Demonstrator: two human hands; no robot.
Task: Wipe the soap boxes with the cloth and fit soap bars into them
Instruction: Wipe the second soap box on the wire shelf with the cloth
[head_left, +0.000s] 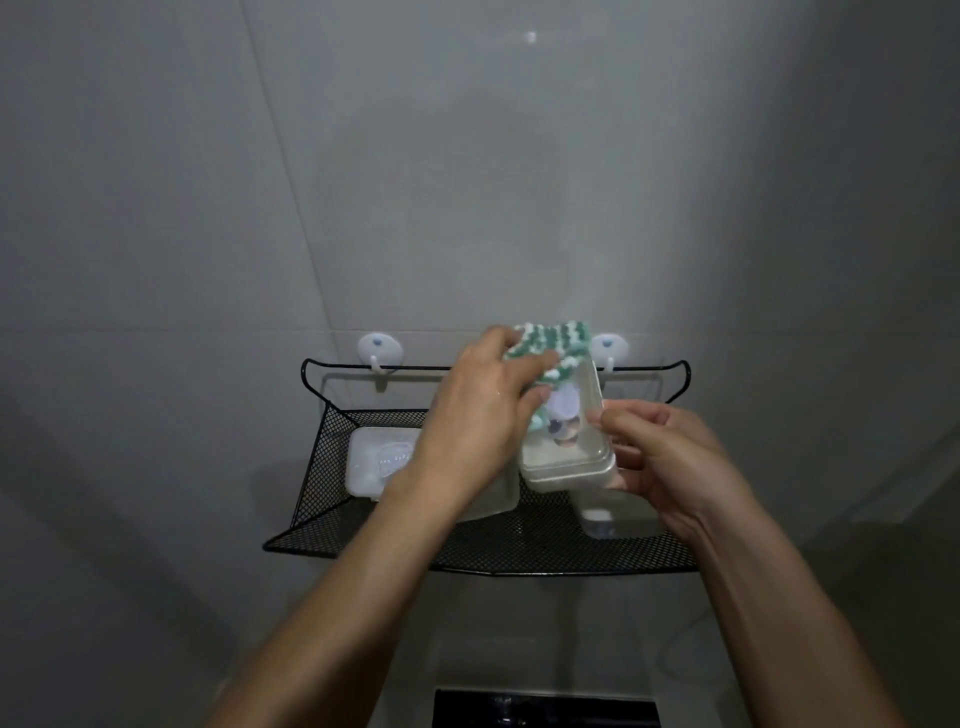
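Left hand (478, 415): presses the green-and-white knobbly cloth (550, 351) onto the box.
Right hand (670, 457): grips the clear soap box (569, 452) by its near end, above the black mesh shelf (488, 551).
Handling: box probably light, rigid, slippery; hold its edges.
Cloth: soft, pliable.
Shelf: another box (376, 460) resting on it.

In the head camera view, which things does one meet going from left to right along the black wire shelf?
Soap box lying on the shelf → left hand pressing the green and white cloth → clear soap box being wiped → right hand holding it, all over the black mesh shelf.
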